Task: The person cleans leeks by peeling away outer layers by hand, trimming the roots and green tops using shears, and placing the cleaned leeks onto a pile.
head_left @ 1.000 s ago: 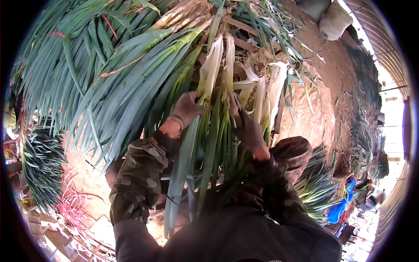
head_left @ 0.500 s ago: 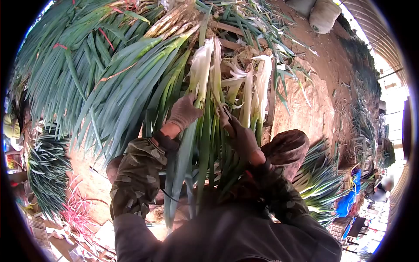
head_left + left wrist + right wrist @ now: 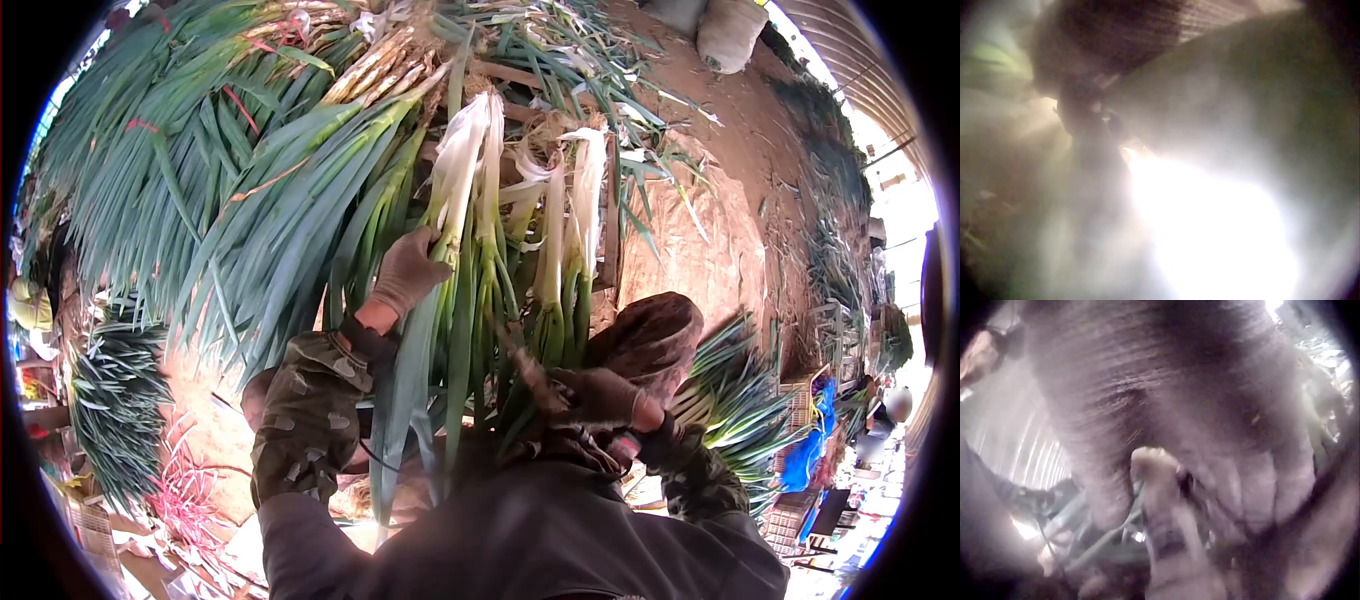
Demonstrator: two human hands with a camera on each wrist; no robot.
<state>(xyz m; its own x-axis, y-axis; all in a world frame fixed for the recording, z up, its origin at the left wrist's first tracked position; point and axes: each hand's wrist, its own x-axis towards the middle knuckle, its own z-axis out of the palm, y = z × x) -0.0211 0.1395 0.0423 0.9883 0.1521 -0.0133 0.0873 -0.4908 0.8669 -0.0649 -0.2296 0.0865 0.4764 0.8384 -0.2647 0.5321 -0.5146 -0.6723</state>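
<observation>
- Left grip, hand in brownish-grey knit glove (image 3: 408, 268): grasping, thumb and fingers pinching long green-and-white onion-like stalks (image 3: 458, 175) about where white turns green.
- Stalks: in front of the person, pale root ends pointing away, long flat green leaves hanging down toward the lap.
- Left wrist view: blur and glare, glove edge only; finger detail can't be told there.
- Right grip, same glove type (image 3: 603, 398): grasping a pale rod-shaped object (image 3: 1169, 512) between thumb and fingers; blurred, exact kind can't be told. Hand is near the lap, just beside the person's knee in mottled brown trousers (image 3: 650, 340), to the right of the pinched stalks.
- More white-ended stalks (image 3: 587, 185) just right of the held ones, roots also away.
- Big heap of dark green leafy stalks (image 3: 220, 190) on the left, some with red ties.
- Far left: smaller green pile (image 3: 118, 410), tangled pink strings (image 3: 185, 485) near it on the ground.
- Right: brown flat sheet (image 3: 690, 250); bright blue plastic (image 3: 805, 450) farther off.
- Top right: whitish stuffed sack (image 3: 730, 35).
</observation>
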